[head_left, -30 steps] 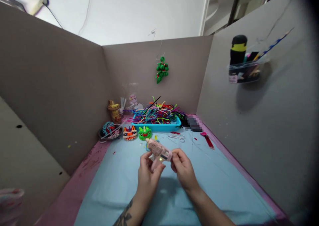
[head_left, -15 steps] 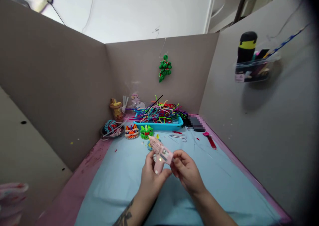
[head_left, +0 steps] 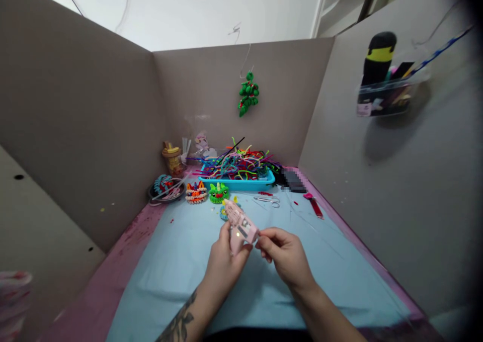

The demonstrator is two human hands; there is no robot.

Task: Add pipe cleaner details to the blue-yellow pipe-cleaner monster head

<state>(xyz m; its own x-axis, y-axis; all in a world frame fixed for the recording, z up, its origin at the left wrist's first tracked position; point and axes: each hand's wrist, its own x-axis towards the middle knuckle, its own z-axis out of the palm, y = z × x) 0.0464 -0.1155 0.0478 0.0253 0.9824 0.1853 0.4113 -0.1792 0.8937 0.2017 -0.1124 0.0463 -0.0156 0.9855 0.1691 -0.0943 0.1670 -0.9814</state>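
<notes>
A pale pink hot glue gun (head_left: 241,226) is held over the table, nozzle pointing up and to the left, with a small light glowing on its side. My left hand (head_left: 225,251) is wrapped round its handle. At the gun's rear end, the fingers of my right hand (head_left: 282,251) are pinched together; whatever is between them is too small to make out. Just beyond the nozzle lies a small blue and yellow piece (head_left: 224,212), partly hidden by the gun. Behind it sit a green animal-face figure (head_left: 219,194) and an orange one (head_left: 195,193).
A blue tray (head_left: 241,185) heaped with pipe cleaners stands at the back. Scissors (head_left: 269,201) and a red strip (head_left: 316,207) lie on the right. On the left is a dark bowl (head_left: 174,196). Grey partitions (head_left: 211,85) enclose the table; a clear holder (head_left: 385,98) hangs on the right one.
My right fingers have drawn into a tighter pinch at the rear of the glue gun. The view has tipped slightly downward, and my left hand keeps its grip.
</notes>
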